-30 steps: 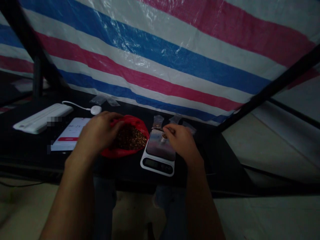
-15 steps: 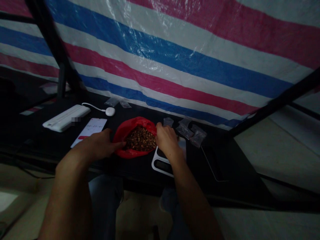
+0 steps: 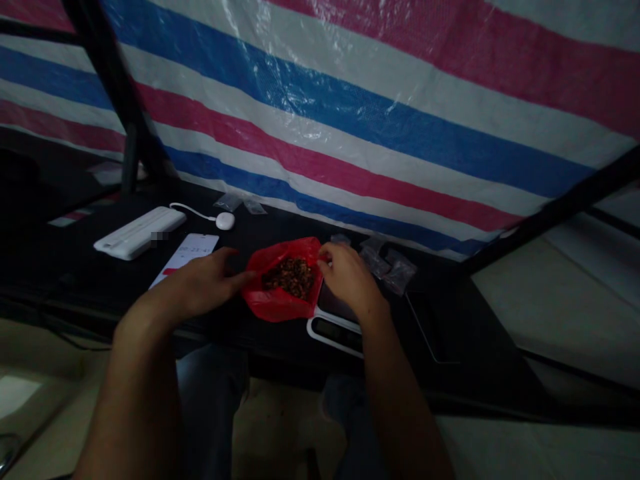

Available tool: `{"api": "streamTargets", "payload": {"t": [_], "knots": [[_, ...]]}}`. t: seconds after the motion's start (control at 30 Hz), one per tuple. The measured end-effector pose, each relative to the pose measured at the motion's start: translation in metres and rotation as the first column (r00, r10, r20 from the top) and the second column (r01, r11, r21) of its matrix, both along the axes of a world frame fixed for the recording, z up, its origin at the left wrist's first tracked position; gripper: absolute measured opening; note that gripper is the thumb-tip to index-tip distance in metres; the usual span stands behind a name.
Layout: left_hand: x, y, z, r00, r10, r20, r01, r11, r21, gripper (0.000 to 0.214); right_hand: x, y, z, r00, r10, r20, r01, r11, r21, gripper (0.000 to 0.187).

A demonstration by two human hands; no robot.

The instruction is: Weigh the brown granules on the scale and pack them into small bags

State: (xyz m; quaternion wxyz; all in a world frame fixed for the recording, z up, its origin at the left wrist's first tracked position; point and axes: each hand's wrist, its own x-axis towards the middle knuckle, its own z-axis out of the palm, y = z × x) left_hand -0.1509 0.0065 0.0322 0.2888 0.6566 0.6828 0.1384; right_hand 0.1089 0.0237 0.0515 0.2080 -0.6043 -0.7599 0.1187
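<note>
- The red plastic bag (image 3: 283, 300) with brown granules (image 3: 291, 278) lies open near the centre of the frame
- The right hand (image 3: 347, 279) is at its right rim, grip curled together, clamped or not I cannot tell
- The left hand (image 3: 197, 285) has its grip apart, beside the bag
- A digital scale (image 3: 333, 331) sits under the right hand, with no reading visible
- The phone (image 3: 185, 257) on the black surface (image 3: 450, 333) shows digits too blurred to read
</note>
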Motion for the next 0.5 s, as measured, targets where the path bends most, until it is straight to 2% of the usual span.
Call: {"api": "streamTargets", "payload": {"t": [0.1, 0.17, 0.27, 0.33, 0.4, 0.5], "knots": [[0.016, 0.01, -0.007, 0.991, 0.068, -0.114, -0.046, 0.98, 0.192, 0.08, -0.007, -0.007, 0.007, 0.999, 0.039, 0.025, -0.041, 0.996, 0.083, 0.019], [0.026, 0.015, -0.011, 0.988, 0.038, -0.147, -0.009, 0.982, 0.19, 0.068, -0.014, -0.009, 0.006, 0.987, 0.16, -0.007, -0.16, 0.986, 0.051, 0.021], [0.031, 0.02, -0.012, 0.989, -0.02, -0.148, 0.042, 0.988, 0.148, 0.039, -0.026, -0.012, -0.006, 0.952, 0.306, 0.007, -0.304, 0.948, -0.092, 0.022], [0.027, 0.021, -0.011, 0.991, 0.015, -0.13, 0.011, 0.98, 0.196, 0.04, -0.032, -0.012, -0.017, 0.943, 0.329, 0.045, -0.32, 0.937, -0.142, 0.035], [0.019, 0.02, -0.011, 0.99, 0.08, -0.112, -0.048, 0.962, 0.269, 0.047, -0.037, -0.009, -0.027, 0.936, 0.349, 0.056, -0.338, 0.931, -0.14, 0.042], [0.009, 0.017, -0.011, 0.984, 0.131, -0.12, -0.09, 0.95, 0.299, 0.05, -0.042, -0.003, -0.037, 0.92, 0.389, 0.048, -0.383, 0.918, -0.103, 0.037]]}}
